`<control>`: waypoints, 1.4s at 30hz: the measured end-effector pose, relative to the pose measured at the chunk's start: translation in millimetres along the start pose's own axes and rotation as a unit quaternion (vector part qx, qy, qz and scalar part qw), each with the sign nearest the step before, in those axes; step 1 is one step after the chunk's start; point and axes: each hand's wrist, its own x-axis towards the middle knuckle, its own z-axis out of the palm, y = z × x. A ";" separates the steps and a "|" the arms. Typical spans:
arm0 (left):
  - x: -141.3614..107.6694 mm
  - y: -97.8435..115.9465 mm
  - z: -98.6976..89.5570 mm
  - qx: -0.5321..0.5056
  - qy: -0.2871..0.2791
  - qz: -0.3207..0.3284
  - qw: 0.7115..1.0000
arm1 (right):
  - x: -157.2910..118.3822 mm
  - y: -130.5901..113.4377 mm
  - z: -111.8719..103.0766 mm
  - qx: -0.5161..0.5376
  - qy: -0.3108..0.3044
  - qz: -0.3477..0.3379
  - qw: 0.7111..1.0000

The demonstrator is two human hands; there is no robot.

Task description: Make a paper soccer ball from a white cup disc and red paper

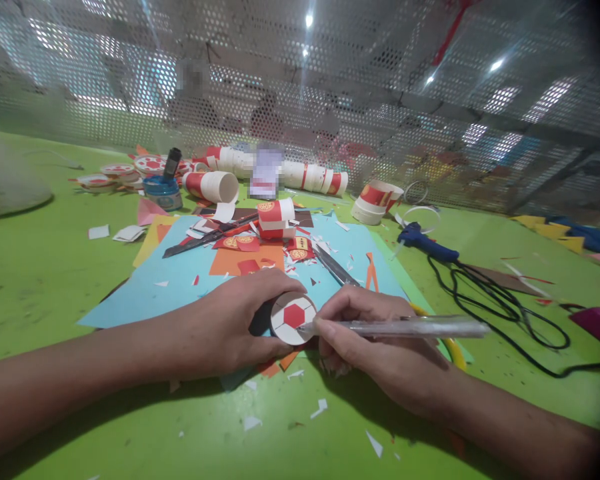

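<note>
A small white disc point(282, 319) with a red hexagon in its middle and dark lines running out to its rim faces me. My left hand point(240, 319) grips it by the edge, thumb below and fingers above. In my right hand point(360, 327) a clear-barrelled pen point(420, 327) is pinched near its tip, which meets the disc by the hexagon's lower right side. Under both hands lies light blue paper point(135, 300). Beyond them are cut red and white paper cup pieces point(276, 212) and a utility knife point(336, 265).
Several paper cups point(213, 187) lie along the back, near a blue jar point(163, 193). Finished-looking red and white discs point(153, 164) are heaped at back left. At right lies a blue glue gun point(430, 243) with a black cord point(500, 313). Scissors point(205, 237) and paper scraps point(253, 423) are scattered about.
</note>
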 end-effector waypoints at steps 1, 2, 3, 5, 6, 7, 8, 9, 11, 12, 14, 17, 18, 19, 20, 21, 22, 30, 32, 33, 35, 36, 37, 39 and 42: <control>-0.3 0.1 -0.1 -0.001 0.000 -0.001 1.000 | 0.1 0.2 0.1 0.000 0.001 0.001 1.000; -0.7 0.1 -0.2 -0.002 -0.001 -0.002 1.000 | 0.1 0.4 0.1 -0.001 0.001 0.002 1.000; -1.1 0.0 -0.3 -0.002 -0.004 -0.005 1.000 | 0.0 0.7 0.0 -0.003 0.001 0.001 1.000; -2.0 -0.4 -0.6 -0.003 -0.009 -0.010 1.000 | -0.2 1.3 -0.6 -0.013 0.000 -0.002 1.000; -2.3 -0.6 -0.7 -0.004 -0.010 -0.012 1.000 | -0.5 1.6 -1.1 -0.021 -0.002 -0.005 1.000; -2.4 -0.8 -0.9 -0.004 -0.010 -0.013 1.000 | -0.7 1.8 -1.5 -0.030 -0.004 -0.010 1.000; -2.5 -1.0 -0.9 -0.004 -0.010 -0.013 1.000 | -1.0 1.9 -1.9 -0.036 -0.005 -0.013 0.999; -2.4 -1.2 -0.9 -0.003 -0.011 -0.014 1.000 | -1.2 1.7 -2.2 -0.038 -0.006 -0.016 0.999; -2.0 -1.6 -0.6 -0.002 -0.012 -0.014 1.000 | -1.3 0.8 -2.5 -0.032 -0.011 -0.017 0.999; -1.8 -1.9 -0.4 -0.001 -0.012 -0.014 1.000 | -1.1 0.2 -2.4 -0.026 -0.013 -0.016 0.999; -1.7 -2.5 0.2 -0.001 -0.012 -0.012 1.000 | -0.5 -0.8 -1.9 -0.016 -0.014 -0.011 1.000; -1.9 -3.2 0.6 -0.004 -0.011 -0.009 1.000 | 0.5 -1.6 -0.8 -0.018 -0.005 -0.008 1.000; -2.0 -3.4 0.6 -0.005 -0.011 -0.008 1.000 | 0.7 -1.6 -0.5 -0.019 -0.002 -0.005 1.000; -2.1 -3.5 0.4 -0.006 -0.010 -0.008 1.000 | 0.8 -1.4 -0.3 -0.018 0.000 -0.003 1.000; -2.2 -3.6 0.2 -0.006 -0.010 -0.009 1.000 | 0.8 -1.2 -0.2 -0.018 0.001 0.000 1.000; -2.2 -3.7 0.0 -0.005 -0.010 -0.009 1.000 | 0.8 -0.8 -0.3 -0.015 0.001 0.002 1.000; -2.1 -3.7 -0.1 -0.003 -0.011 -0.009 1.000 | 0.6 -0.5 -0.5 -0.013 0.000 0.002 1.000; -1.6 -2.7 -0.8 0.002 -0.008 -0.006 1.000 | -1.7 -1.3 -2.3 -0.071 -0.006 -0.019 0.997; -2.3 -2.3 -1.3 0.005 -0.006 -0.005 1.000 | -1.5 -2.4 -2.1 -0.071 -0.009 -0.016 0.997; -2.5 -2.1 -1.4 0.006 -0.005 -0.005 1.000 | -1.3 -2.7 -1.9 -0.066 -0.010 -0.015 0.998; -2.7 -2.0 -1.3 0.006 -0.004 -0.005 1.000 | -0.9 -2.5 -1.8 -0.057 -0.008 -0.016 0.998; -2.6 -2.0 -1.2 0.006 -0.005 -0.005 1.000 | -0.9 -2.1 -1.9 -0.054 -0.008 -0.018 0.998; -2.4 -2.0 -1.0 0.006 -0.006 -0.006 1.000 | -0.9 -1.6 -2.0 -0.053 -0.008 -0.021 0.998; -1.9 -1.8 -0.7 0.007 -0.009 -0.006 1.000 | -0.9 -0.3 -2.5 -0.059 -0.005 -0.024 0.998; -1.1 -0.7 -0.8 0.005 -0.008 -0.008 1.000 | -0.6 1.1 -3.0 -0.069 -0.003 -0.030 0.997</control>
